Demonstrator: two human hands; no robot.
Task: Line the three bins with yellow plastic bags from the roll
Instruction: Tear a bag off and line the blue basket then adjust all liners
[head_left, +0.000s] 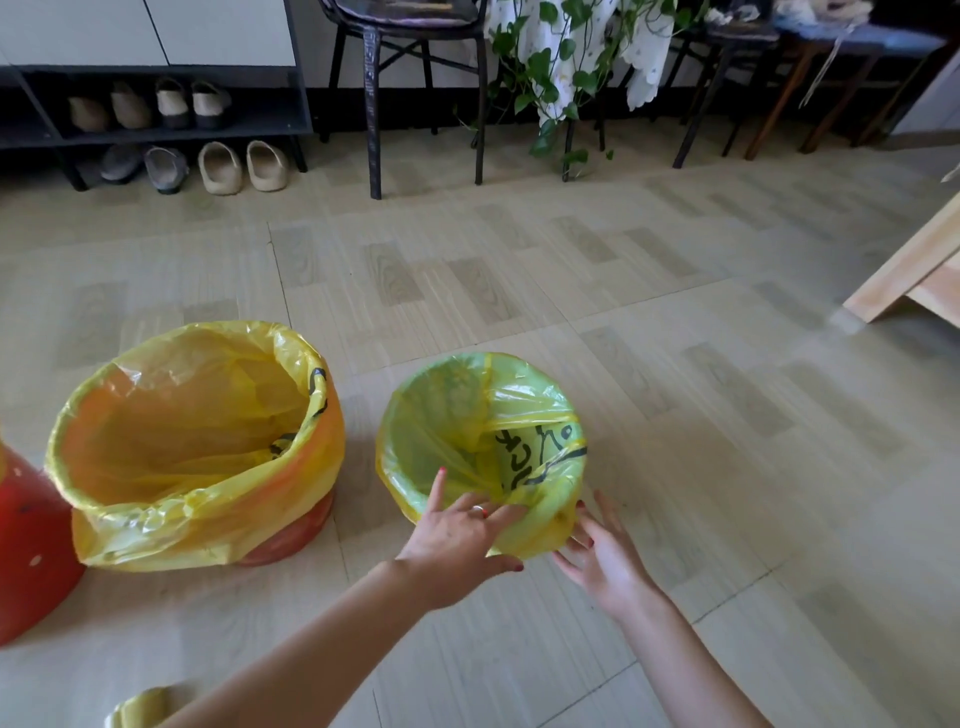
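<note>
Roll of yellow bags (137, 709) lies on floor (675, 364), bottom-left edge. Left hand (457, 530) presses spread fingers on green bin's liner (488, 441) rim; right hand (602, 558) open, touching its outer fold. Lined orange bin (197, 447) left, red bin (26, 545) beyond.

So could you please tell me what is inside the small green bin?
A yellow bag with black print lines the small green bin, folded over its rim. The left hand reaches in over the near rim. The bin's bottom is covered by the bag.
</note>
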